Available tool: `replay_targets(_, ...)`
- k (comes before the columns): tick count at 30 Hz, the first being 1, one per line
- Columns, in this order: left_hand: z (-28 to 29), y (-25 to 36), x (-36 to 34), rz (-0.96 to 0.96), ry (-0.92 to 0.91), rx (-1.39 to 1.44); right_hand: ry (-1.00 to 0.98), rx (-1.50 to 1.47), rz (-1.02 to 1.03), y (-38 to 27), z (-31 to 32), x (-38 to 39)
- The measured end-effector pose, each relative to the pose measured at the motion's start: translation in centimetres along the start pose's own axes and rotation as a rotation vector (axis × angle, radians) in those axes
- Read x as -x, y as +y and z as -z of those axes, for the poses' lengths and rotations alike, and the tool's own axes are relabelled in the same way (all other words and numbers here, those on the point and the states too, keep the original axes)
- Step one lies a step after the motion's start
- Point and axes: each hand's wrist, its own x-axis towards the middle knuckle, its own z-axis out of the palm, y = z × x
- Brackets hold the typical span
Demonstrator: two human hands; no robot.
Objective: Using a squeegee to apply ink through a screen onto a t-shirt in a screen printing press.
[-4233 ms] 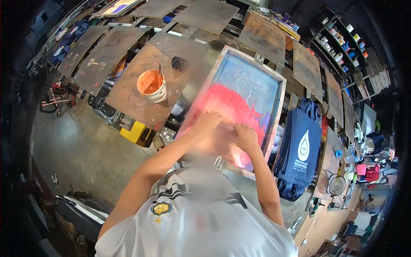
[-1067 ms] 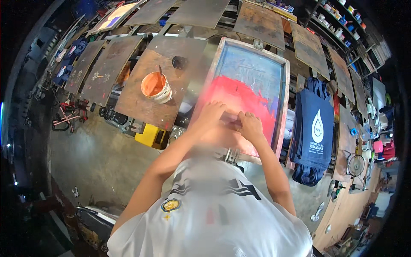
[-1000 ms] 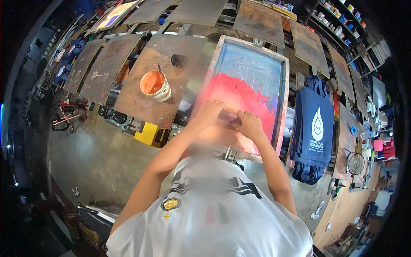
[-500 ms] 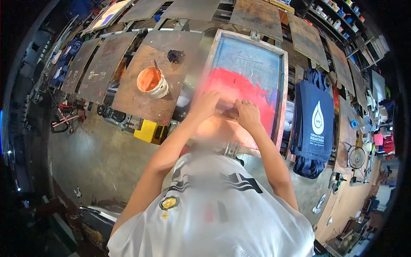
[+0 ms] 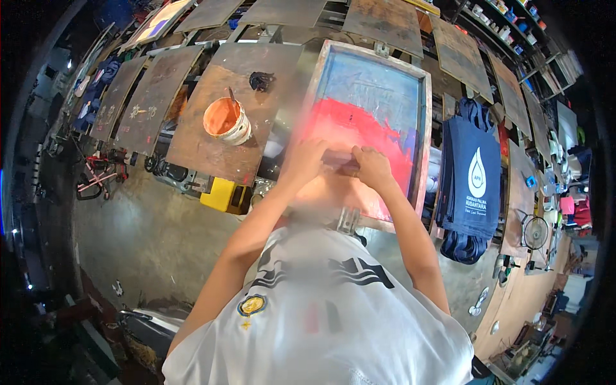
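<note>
Gripping a dark bar (image 5: 340, 162) at its two ends, the left hand (image 5: 307, 159), somewhat blurred, and the right hand (image 5: 373, 167) both appear clamped on it. The bar lies inside the wooden frame (image 5: 424, 131), at the near side of the red ink (image 5: 359, 123). Spreading ink over the screen seems the step in hand; the next move calls for even pressure from both ends.

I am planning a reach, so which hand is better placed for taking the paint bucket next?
Probably the left hand: it is nearer the paint bucket, which stands left of the screen frame. The right hand is farther away. Both appear to grip the squeegee.
</note>
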Motion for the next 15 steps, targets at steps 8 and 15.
replay_targets(8, 1.1, -0.1, 1.2, 0.062, -0.089, 0.104, -0.078, -0.008, 0.087, -0.3, 0.0, -0.8)
replay_targets(15, 1.9, -0.6, 1.4, 0.088, -0.087, 0.008, -0.068, 0.031, 0.11, -1.6, 1.0, -0.6)
